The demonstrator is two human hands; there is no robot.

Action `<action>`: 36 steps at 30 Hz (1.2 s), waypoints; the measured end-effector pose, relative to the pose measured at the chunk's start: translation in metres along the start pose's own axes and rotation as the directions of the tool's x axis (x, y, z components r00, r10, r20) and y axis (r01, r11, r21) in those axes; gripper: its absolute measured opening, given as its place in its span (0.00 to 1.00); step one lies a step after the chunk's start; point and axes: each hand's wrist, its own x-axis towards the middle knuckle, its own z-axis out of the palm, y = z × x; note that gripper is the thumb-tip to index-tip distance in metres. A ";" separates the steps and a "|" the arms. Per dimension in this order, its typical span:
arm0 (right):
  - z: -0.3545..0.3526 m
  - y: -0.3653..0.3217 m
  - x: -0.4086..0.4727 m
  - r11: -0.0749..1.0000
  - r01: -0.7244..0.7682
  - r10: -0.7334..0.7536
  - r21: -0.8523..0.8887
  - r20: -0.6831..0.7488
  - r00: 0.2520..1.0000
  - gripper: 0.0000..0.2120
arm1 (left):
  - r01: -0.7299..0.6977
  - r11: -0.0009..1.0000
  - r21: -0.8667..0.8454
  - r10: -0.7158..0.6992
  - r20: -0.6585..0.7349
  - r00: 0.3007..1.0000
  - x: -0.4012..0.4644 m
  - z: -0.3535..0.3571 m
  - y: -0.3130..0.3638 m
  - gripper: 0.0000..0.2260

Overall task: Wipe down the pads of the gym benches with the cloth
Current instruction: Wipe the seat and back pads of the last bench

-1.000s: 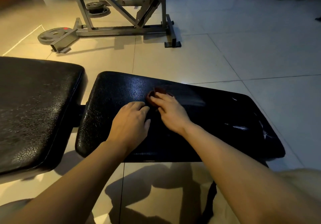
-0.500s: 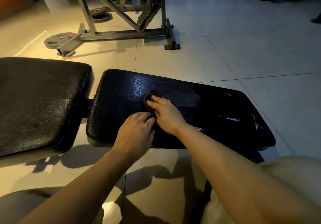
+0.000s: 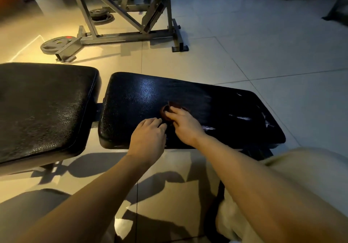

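Note:
Two black padded bench sections lie in front of me, the long back pad on the left and the seat pad on the right. A small bunched reddish-brown cloth sits on the middle of the seat pad. My right hand grips it with bent fingers and presses it onto the pad. My left hand rests beside it near the pad's front edge, fingers loosely curled and holding nothing. White scuffs mark the seat pad's right end.
A grey steel machine frame stands on the tiled floor behind the bench, with weight plates by its left foot. My light trouser leg is at the lower right, close to the seat pad's corner.
My view has pulled back and up a little. The left hand has slid toward the seat pad's front edge. The right hand keeps the cloth at about the same spot.

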 end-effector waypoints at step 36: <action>-0.015 0.070 -0.070 0.906 -0.421 0.423 0.046 -0.083 0.902 0.29 | 0.067 0.993 0.096 -0.092 0.285 0.954 -0.014 -0.010 0.027 0.29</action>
